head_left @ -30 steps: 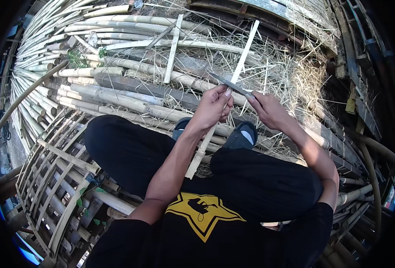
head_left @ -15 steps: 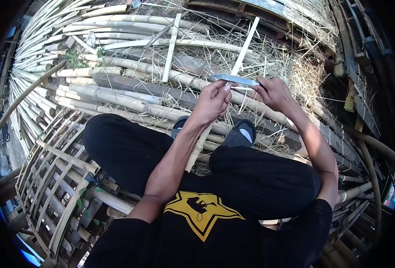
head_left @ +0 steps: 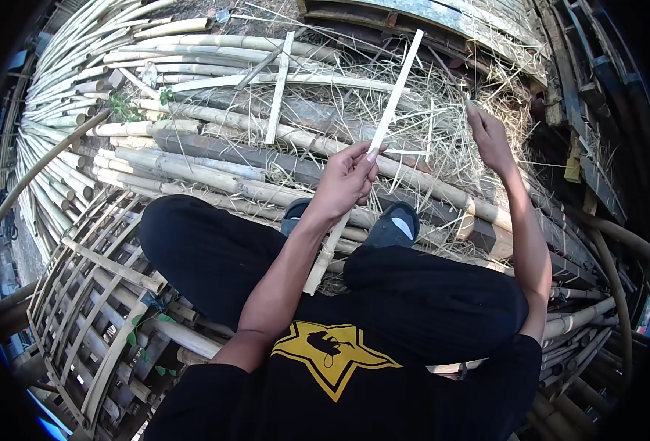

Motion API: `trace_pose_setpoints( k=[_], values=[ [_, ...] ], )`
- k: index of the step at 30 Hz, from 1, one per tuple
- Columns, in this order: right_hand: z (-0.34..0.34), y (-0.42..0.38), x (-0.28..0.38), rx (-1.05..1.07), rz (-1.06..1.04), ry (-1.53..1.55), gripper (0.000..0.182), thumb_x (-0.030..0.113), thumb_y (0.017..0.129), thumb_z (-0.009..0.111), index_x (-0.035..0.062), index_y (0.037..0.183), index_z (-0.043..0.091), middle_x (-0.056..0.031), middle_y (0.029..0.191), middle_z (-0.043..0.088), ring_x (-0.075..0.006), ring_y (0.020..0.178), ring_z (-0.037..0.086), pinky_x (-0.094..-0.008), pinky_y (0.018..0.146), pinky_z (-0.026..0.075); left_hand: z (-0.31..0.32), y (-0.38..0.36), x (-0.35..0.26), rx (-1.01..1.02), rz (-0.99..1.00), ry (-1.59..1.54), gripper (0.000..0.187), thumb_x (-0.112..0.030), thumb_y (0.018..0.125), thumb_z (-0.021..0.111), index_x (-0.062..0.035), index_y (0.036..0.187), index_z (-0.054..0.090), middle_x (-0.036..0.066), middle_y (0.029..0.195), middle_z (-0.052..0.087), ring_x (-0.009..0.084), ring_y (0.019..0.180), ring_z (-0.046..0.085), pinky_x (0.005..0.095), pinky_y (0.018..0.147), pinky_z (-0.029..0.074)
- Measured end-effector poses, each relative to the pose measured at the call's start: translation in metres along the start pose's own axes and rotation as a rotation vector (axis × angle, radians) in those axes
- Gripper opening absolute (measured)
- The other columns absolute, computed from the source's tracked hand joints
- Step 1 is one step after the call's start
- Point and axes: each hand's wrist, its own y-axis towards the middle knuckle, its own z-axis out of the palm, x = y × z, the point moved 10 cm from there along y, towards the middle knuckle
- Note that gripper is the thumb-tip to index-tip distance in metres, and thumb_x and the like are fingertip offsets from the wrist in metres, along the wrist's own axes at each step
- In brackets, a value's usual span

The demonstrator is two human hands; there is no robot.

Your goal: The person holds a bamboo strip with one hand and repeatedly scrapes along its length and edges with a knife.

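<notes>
My left hand is closed around a pale bamboo strip, which slants from beside my knee up and away past my fingers. A thin curled shaving hangs by the strip just right of those fingers. Off to the right and apart from the strip, my right hand grips the knife by its handle. The blade is turned nearly edge-on and shows only as a thin dark line pointing up and left.
Loose shavings cover the ground ahead. Long bamboo poles lie across the front, with more poles fanned out at left. A split bamboo piece rests on them. A woven bamboo lattice is at lower left, and wooden pallets stand behind.
My right hand has swung the knife away from the strip, up and to the right, and the blade has turned edge-on. My left hand keeps the strip almost in place.
</notes>
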Motion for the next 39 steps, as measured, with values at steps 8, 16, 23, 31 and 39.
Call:
trace_pose_setpoints(
  k=[8, 16, 23, 31, 39],
  values=[
    [0.098, -0.046, 0.095, 0.414, -0.222, -0.046, 0.039, 0.033, 0.099, 0.047, -0.0011, 0.083, 0.058, -0.018, 0.051, 0.047, -0.0343, 0.046, 0.047, -0.0434, 0.051, 0.038, -0.012, 0.003, -0.004, -0.107, 0.125, 0.211, 0.015, -0.013, 0.101, 0.048, -0.0004, 0.103, 0.056, -0.004, 0.062, 0.042, 0.0011, 0.043, 0.031, 0.0192, 0.038, 0.025],
    [0.096, -0.043, 0.093, 0.385, -0.244, -0.166, 0.04, 0.037, 0.098, 0.048, 0.0026, 0.079, 0.059, -0.0191, 0.053, 0.05, -0.0383, 0.051, 0.052, -0.0462, 0.053, 0.041, -0.013, 0.002, -0.004, -0.113, 0.135, 0.233, 0.015, -0.012, 0.101, 0.048, -0.0003, 0.104, 0.056, -0.004, 0.062, 0.041, 0.0013, 0.043, 0.031, 0.0198, 0.038, 0.024],
    [0.03, 0.019, -0.003, 0.106, 0.067, -0.253, 0.056, 0.05, 0.098, 0.041, 0.0029, 0.073, 0.058, -0.016, 0.053, 0.051, -0.0317, 0.052, 0.052, -0.0445, 0.054, 0.039, -0.006, -0.003, -0.004, -0.075, 0.043, 0.083, 0.03, -0.014, 0.101, 0.048, -0.0015, 0.128, 0.054, -0.004, 0.065, 0.041, 0.0007, 0.043, 0.03, 0.0186, 0.038, 0.023],
    [0.013, 0.012, 0.0, -0.047, 0.056, -0.183, 0.061, 0.05, 0.098, 0.044, -0.0024, 0.069, 0.054, -0.0181, 0.056, 0.05, -0.0303, 0.052, 0.046, -0.0435, 0.056, 0.037, -0.001, -0.004, 0.005, -0.03, -0.006, 0.09, 0.031, -0.016, 0.102, 0.047, -0.0011, 0.127, 0.055, -0.005, 0.064, 0.041, 0.0006, 0.042, 0.029, 0.0191, 0.038, 0.023],
    [0.051, 0.001, 0.04, 0.269, -0.116, -0.18, 0.055, 0.044, 0.099, 0.044, -0.0037, 0.073, 0.052, -0.0179, 0.057, 0.045, -0.0323, 0.054, 0.043, -0.0428, 0.055, 0.036, 0.008, -0.006, 0.008, 0.029, 0.012, 0.211, 0.032, -0.016, 0.102, 0.047, -0.0008, 0.129, 0.053, -0.006, 0.065, 0.04, 0.0004, 0.043, 0.029, 0.0188, 0.038, 0.024]
  ],
)
